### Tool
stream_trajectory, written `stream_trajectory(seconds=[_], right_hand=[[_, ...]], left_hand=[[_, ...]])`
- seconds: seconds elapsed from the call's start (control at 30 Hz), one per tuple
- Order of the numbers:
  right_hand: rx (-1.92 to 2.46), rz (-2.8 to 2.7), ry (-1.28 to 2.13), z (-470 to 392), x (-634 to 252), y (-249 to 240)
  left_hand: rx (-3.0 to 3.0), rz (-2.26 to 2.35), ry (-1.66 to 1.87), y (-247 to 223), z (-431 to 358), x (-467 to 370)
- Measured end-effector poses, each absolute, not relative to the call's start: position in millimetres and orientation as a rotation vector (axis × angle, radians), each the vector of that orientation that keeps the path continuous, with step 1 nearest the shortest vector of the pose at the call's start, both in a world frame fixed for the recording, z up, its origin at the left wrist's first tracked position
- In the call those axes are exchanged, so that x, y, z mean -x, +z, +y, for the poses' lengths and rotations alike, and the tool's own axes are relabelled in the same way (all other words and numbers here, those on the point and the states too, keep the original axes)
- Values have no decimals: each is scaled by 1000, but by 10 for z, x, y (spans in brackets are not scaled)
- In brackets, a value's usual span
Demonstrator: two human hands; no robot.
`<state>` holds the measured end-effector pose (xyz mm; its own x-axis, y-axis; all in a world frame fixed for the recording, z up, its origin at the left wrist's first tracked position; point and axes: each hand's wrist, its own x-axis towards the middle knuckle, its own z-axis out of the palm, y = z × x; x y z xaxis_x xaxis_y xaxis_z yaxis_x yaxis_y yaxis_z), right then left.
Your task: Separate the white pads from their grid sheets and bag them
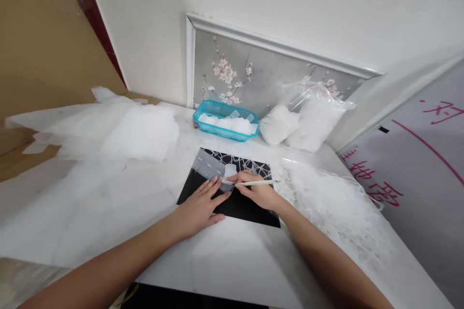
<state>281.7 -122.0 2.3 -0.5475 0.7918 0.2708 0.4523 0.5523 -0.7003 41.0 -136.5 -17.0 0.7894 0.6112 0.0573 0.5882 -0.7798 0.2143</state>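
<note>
Over the black mat (250,210), my right hand (259,193) pinches the pale tool (264,182), probably light and stiff, best taken near its tip. My left hand (197,208) lies spread on the mat, beside the white piece (230,172) (soft, I think, easily torn).

From my seat far away, I see a bare left hand (197,207) and a bare right hand (259,190). The left arm (108,263) and right arm (326,251) are bare too, long and smooth, and get thinner near the wrists. The fingers (207,188) look slim. The nails are too small for me to see well.
</note>
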Motion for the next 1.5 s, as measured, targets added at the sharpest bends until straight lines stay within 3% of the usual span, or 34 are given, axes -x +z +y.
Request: stream_trajectory(seconds=[0.6,1.17,1.5], right_hand=[[931,-2305,814,-1200,-2831,54],[788,-2658,146,-1196,-2767,-105],[1243,-1501,922,-744,-2853,-45]], left_hand=[[-2671,818,109,-22,-1310,-297],[-2681,861,164,-108,-1317,-290],[-2638,913,159,-91,-1361,-280]])
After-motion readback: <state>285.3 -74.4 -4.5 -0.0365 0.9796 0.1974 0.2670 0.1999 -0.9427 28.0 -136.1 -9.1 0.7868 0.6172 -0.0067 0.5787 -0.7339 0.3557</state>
